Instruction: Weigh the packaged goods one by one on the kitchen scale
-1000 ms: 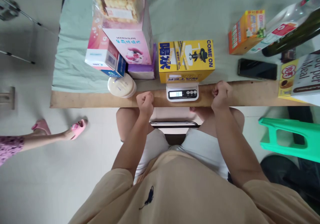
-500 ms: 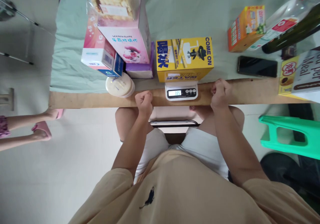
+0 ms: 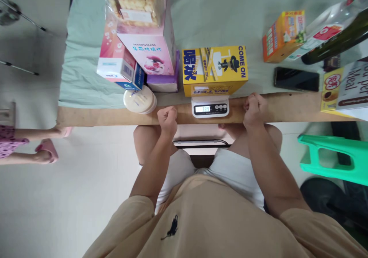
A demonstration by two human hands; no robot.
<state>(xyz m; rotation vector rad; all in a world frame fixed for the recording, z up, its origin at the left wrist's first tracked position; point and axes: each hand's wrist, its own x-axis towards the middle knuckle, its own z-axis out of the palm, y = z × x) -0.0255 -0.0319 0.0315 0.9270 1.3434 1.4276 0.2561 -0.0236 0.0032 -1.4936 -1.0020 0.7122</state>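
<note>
Barely anything has moved since the earlier frames: both fists sit at the same spots on the surface edge, and only the scale readout has changed, now reading about 384. At far left, another person's feet have shifted, now just below the surface corner.

Left hand (image 3: 167,119) is clenched into a fist, fingers curled in, holding nothing that I can see, resting on the wooden front edge of the surface (image 3: 97,116). Right hand (image 3: 254,107) is likewise clenched, empty as far as visible, on the same edge.

Yellow box (image 3: 214,69) lies on the white scale (image 3: 210,107), which sits between the two fists, display facing the person. Box long axis runs left-right, parallel to the surface edge. It lies just beyond and between the hands: up and to the right of the left fist, up and to the left of the right fist. Right fist looks slightly nearer the box's end; the left is close too.

Round white tub (image 3: 140,100) sits just beside the left hand, to its left. Behind it is a stack of pink boxes (image 3: 143,47) with a snack bag on top. Orange box (image 3: 283,35), black phone (image 3: 296,79) and a dark bottle (image 3: 336,39) lie well off to the right. Green stool (image 3: 333,160) stands on the floor at right.
</note>
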